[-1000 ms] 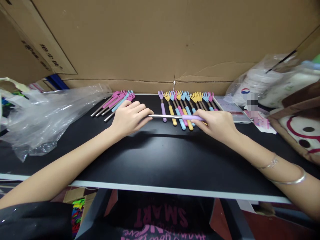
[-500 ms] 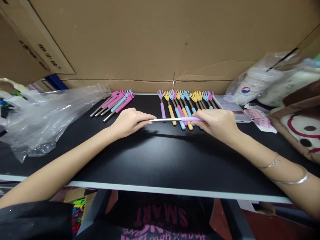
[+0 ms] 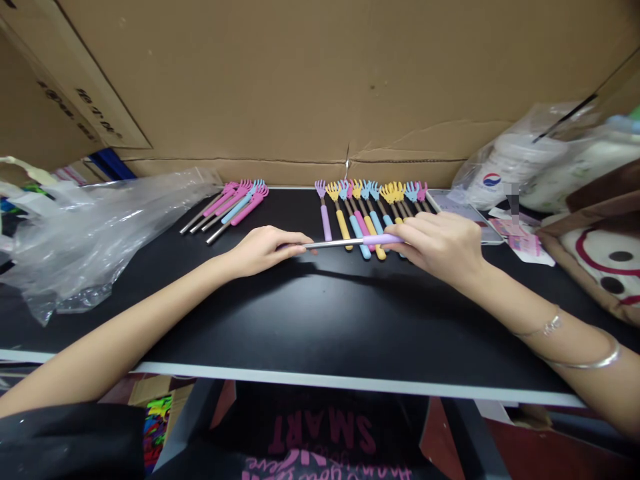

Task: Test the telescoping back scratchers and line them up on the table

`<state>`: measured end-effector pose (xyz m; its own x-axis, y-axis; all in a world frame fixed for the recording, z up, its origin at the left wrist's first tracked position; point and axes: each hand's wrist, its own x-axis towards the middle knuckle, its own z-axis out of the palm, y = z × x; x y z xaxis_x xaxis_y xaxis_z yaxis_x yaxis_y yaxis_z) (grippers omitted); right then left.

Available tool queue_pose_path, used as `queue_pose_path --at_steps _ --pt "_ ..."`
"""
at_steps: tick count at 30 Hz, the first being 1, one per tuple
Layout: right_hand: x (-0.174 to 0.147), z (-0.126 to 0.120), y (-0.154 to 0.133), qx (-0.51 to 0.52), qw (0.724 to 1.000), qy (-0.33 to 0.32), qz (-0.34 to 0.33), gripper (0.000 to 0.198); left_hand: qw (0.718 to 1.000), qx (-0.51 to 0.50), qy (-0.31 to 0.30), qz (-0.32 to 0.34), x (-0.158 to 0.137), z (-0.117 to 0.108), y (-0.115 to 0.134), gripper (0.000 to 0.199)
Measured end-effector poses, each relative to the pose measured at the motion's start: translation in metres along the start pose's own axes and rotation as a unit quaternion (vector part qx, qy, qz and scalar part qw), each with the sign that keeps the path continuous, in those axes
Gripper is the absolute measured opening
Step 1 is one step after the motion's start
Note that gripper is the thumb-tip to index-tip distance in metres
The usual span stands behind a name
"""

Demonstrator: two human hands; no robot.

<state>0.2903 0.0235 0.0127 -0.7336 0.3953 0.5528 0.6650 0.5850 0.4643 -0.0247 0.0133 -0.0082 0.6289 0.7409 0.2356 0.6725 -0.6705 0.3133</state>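
Between my two hands, above the black table, is a back scratcher with a thin metal rod and a purple handle section. My left hand pinches the bare end of the rod between thumb and fingers. At the other end, my right hand grips the purple section, its fingers closed; no claw shows on this piece. Behind it lies a row of back scratchers in purple, yellow, blue and pink, claws toward the cardboard. Farther left rests a smaller group of pink and blue back scratchers, their bare metal rods pointing toward me.
A clear plastic bag spreads over the table's left side. On the right are a phone, pink-and-white cards, a bagged cup and a brown bag. A cardboard wall closes off the back.
The held back scratcher has tilted slightly, its rod end now a bit lower. My left hand has dropped a little and my right hand has shifted slightly; both keep their hold.
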Motion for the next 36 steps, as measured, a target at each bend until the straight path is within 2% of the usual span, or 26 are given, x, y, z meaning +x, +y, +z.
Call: queue_pose_path --at_steps 4,7,10,15,23,28,36 --pt "0.003 0.000 -0.002 -0.005 1.000 0.021 0.009 0.039 0.993 0.103 0.061 0.011 0.001 0.001 0.005 0.032" --pt "0.003 0.002 -0.007 -0.005 0.999 0.042 0.020 0.037 0.974 0.196 0.113 0.018 0.002 0.000 0.011 0.028" --pt "0.001 0.005 -0.012 0.010 0.998 0.035 0.048 0.036 0.954 0.256 0.156 0.031 0.001 -0.001 0.015 0.028" --pt "-0.002 0.009 -0.014 0.038 0.996 -0.010 0.074 0.040 0.937 0.286 0.195 0.052 0.000 -0.001 0.014 0.027" --pt "-0.001 0.009 -0.014 0.061 0.993 -0.043 0.090 0.041 0.891 0.351 0.265 0.111 -0.003 -0.006 0.012 0.020" --pt "-0.002 0.008 -0.015 0.085 0.990 -0.061 0.090 0.043 0.882 0.362 0.274 0.127 -0.004 -0.007 0.013 0.021" --pt "-0.003 0.007 -0.014 0.129 0.979 -0.126 0.097 0.053 0.871 0.369 0.289 0.143 -0.005 -0.007 0.014 0.020"
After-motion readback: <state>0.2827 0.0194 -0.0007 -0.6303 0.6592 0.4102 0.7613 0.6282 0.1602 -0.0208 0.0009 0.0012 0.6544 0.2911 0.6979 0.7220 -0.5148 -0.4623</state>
